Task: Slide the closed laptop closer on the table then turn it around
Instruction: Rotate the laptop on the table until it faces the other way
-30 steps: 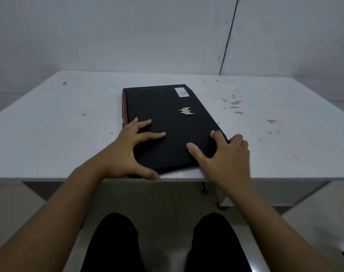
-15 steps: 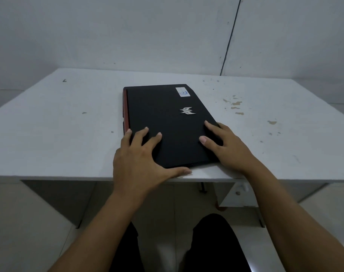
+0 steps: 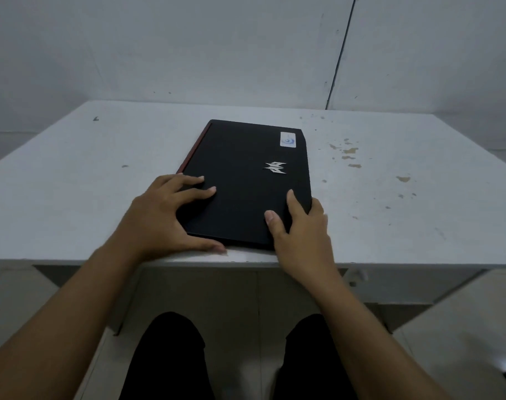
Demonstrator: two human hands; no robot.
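A closed black laptop (image 3: 246, 174) with a silver logo, a red strip along its left edge and a pale sticker at its far right corner lies on the white table (image 3: 73, 197), its short side at the near edge. My left hand (image 3: 162, 215) grips the near left corner, fingers spread on the lid and thumb along the near edge. My right hand (image 3: 300, 229) holds the near right corner, thumb and forefinger on the lid, other fingers wrapped over the right side.
The table surface has chipped brown spots (image 3: 349, 151) to the right of the laptop. A grey wall (image 3: 188, 53) stands close behind the table. My legs in black trousers (image 3: 165, 359) are below the near edge, over a pale tiled floor.
The laptop has turned slightly clockwise, its far end swinging right. My left hand has shifted left to the corner, and my right hand has moved onto the near right corner.
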